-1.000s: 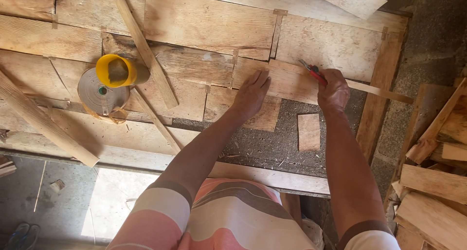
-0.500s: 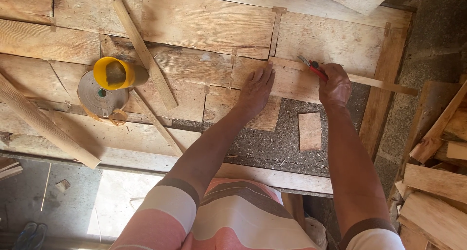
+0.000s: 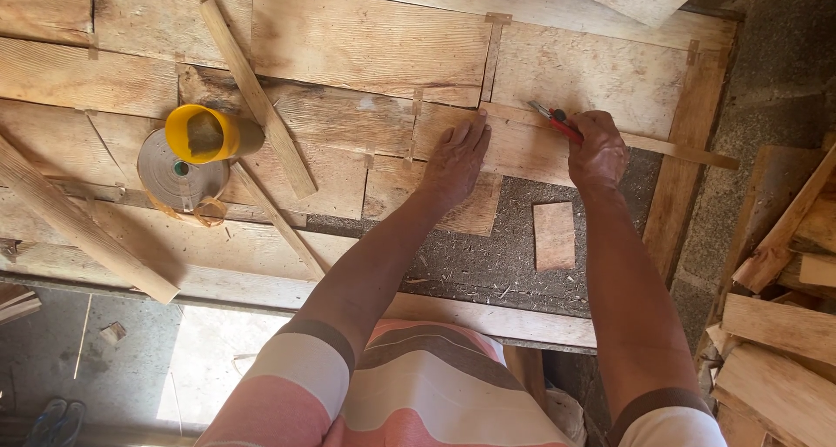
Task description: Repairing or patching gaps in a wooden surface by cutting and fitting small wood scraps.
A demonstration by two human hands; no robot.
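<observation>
Pressing flat on a thin veneer sheet (image 3: 514, 147) with the left hand (image 3: 457, 160), fingers spread and released, palm down, fingertips pointing far and reaching the sheet's far edge. Gripping a red-handled cutter (image 3: 557, 123) in the right hand (image 3: 599, 151), fingers clenched around the handle, blade tip pointing far-left and touching down just beside a narrow wooden straightedge (image 3: 670, 148). Lying with its long axis left to right, tilting slightly nearer toward the right end, and passing under the right hand. Sitting immediately to the right of the left fingertips, so the cutter hand being plainly the nearer to the strip, the flat hand merely steadying the sheet to the left of the blade. Both forearms stretching away from the body, roughly parallel, right wrist bent slightly inward over the strip.

Resting farther left on the patchwork of veneer pieces: a roll of tape (image 3: 178, 173) with a yellow cup (image 3: 205, 134) lying on it, and a loose wooden batten (image 3: 257, 94) running diagonally just beside them. Lying near the right forearm on the dark board: a small wooden offcut (image 3: 554, 235). Stacking at the right edge: scrap boards (image 3: 784, 325).
</observation>
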